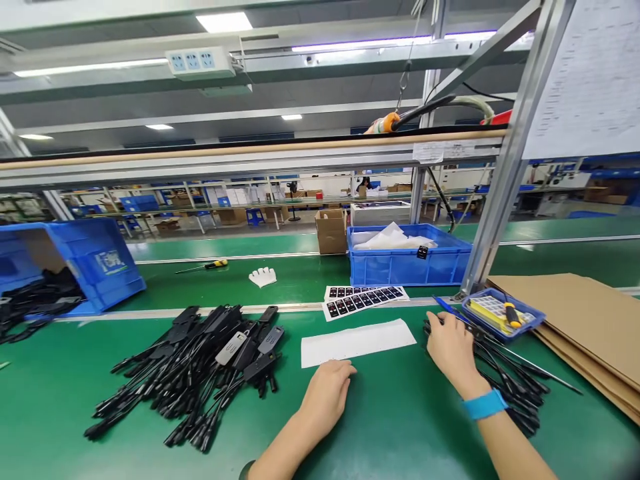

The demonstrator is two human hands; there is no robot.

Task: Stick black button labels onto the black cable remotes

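Note:
My left hand (pixel 327 393) rests on the green bench, fingers curled loosely, its tips at the near edge of a white paper strip (pixel 357 341); nothing shows in it. My right hand (pixel 450 348), with a blue wristband, lies palm down on a bundle of black cable parts (pixel 515 380), fingers reaching into them; whether it grips one is hidden. A large heap of black tagged cables (pixel 200 367) lies to the left. Two sheets of small black labels (pixel 363 299) lie beyond the white strip.
A small blue tray (pixel 503 313) with a yellow-handled tool sits by the right hand. Brown cardboard sheets (pixel 590 320) lie at right. A blue crate (pixel 407 257) stands behind, a tipped blue bin (pixel 90 260) at left. A white glove (pixel 263 276) and screwdriver (pixel 210 265) lie farther back.

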